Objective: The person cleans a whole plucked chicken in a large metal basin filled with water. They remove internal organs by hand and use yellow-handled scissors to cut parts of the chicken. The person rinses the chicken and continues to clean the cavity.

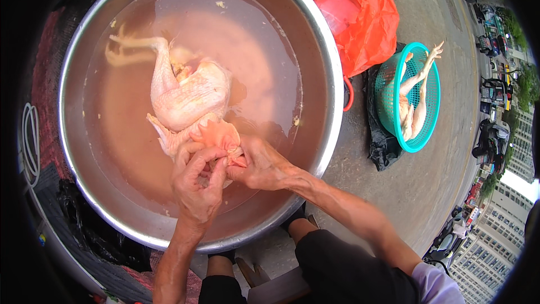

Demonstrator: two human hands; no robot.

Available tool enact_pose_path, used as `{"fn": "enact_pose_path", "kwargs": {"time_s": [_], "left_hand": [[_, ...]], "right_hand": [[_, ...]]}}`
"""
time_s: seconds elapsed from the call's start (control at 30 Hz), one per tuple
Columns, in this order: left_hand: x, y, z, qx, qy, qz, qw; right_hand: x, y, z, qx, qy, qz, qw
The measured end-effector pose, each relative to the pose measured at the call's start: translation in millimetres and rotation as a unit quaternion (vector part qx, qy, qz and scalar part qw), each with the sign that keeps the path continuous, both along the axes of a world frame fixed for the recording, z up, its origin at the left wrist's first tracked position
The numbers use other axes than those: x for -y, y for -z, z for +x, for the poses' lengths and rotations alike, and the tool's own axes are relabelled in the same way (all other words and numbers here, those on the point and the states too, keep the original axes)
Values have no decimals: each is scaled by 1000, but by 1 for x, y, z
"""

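A plucked whole chicken lies partly sunk in cloudy, brownish water inside a large round metal basin. Its legs stretch towards the basin's left side, and a cut opening shows between them. The pinkish-red comb of its head faces up just above my fingers. My right hand grips the head from the right. With thumb and fingertips, my left hand pinches at the same part from the left. My fingers cover most of the head and neck.
Right of the basin sits a red plastic bag with a pink item inside. A green plastic basket holding poultry with legs sticking out rests on a black bag. A coiled white hose is at far left, and parked scooters at far right.
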State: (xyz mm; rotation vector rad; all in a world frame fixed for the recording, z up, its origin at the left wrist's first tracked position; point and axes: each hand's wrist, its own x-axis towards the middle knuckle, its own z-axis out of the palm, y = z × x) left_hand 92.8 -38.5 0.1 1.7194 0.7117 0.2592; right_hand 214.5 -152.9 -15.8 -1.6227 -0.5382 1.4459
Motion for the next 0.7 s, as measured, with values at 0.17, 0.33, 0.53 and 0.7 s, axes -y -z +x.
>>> {"fn": "enact_pose_path", "kwargs": {"time_s": [0.17,0.33,0.53,0.7], "left_hand": [[-3,4,-9,22,52,99,994],[3,-3,-7,26,50,99,993],[6,2,-18,39,96,196,975],[6,0,-14,30,68,189,979]], "right_hand": [[-1,0,-1,-5,42,34,999],[-3,-6,2,-33,35,37,998],[-3,-6,-3,52,83,101,990],[-3,-5,0,3,62,69,996]]}}
